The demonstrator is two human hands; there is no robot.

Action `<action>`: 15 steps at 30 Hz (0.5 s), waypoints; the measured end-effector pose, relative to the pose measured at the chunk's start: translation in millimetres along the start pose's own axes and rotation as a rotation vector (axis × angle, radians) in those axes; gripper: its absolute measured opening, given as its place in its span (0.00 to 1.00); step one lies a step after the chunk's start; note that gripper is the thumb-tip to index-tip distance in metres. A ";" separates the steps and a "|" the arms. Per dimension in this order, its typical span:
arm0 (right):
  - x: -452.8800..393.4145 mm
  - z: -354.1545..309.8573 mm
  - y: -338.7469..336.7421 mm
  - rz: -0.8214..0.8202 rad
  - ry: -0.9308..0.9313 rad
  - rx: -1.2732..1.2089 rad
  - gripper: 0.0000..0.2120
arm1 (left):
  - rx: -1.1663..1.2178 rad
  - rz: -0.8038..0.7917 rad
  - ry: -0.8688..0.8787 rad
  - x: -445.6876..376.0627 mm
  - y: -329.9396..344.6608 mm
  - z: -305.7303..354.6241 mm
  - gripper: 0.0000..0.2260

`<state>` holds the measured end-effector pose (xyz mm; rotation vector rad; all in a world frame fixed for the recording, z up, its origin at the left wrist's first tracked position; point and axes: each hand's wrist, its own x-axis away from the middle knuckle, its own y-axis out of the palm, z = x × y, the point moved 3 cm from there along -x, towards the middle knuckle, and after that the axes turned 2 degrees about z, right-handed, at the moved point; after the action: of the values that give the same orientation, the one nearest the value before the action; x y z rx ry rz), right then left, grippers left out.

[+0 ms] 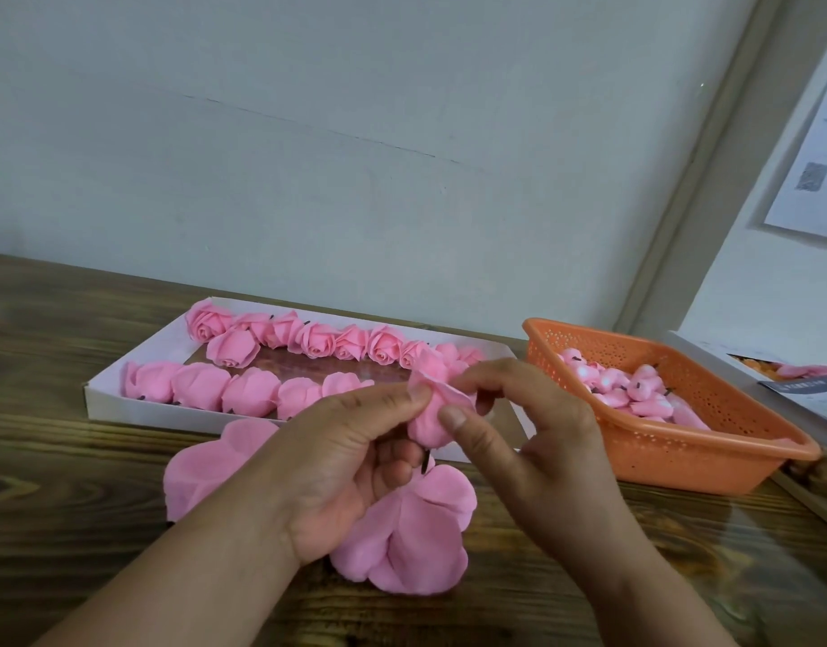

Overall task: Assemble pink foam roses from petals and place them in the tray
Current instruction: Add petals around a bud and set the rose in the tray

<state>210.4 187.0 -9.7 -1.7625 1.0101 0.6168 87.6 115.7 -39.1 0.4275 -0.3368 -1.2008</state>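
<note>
Your left hand (351, 464) and right hand (519, 436) both pinch a half-built pink rose (428, 424) at centre. Loose petals (402, 544) lie at 6 o'clock. The tray (122, 403) of finished roses (309, 340) sits at 11 o'clock; an orange basket (682, 455) at 3 o'clock.

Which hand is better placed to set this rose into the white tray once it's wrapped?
Probably the left hand: it grips the rose at its base, nearest the tray. The right hand only pinches a petal.
</note>
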 end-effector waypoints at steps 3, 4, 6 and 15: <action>-7.2 4.8 -5.5 -0.120 0.052 -0.117 0.08 | -0.025 -0.008 -0.015 0.1 0.1 -1.1 0.05; -9.4 6.7 -6.9 -0.127 0.083 -0.165 0.08 | -0.034 -0.019 -0.025 0.6 0.6 -1.6 0.06; -11.1 10.0 -7.3 -0.099 0.143 -0.229 0.10 | -0.050 -0.053 -0.044 1.8 1.8 -2.4 0.06; -4.9 16.4 6.2 0.072 0.311 -0.307 0.16 | -0.037 -0.061 -0.080 0.9 0.2 -4.8 0.08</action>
<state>203.2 202.6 -15.5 -2.1469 1.2461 0.5758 90.3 115.6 -43.2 0.3602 -0.3717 -1.2841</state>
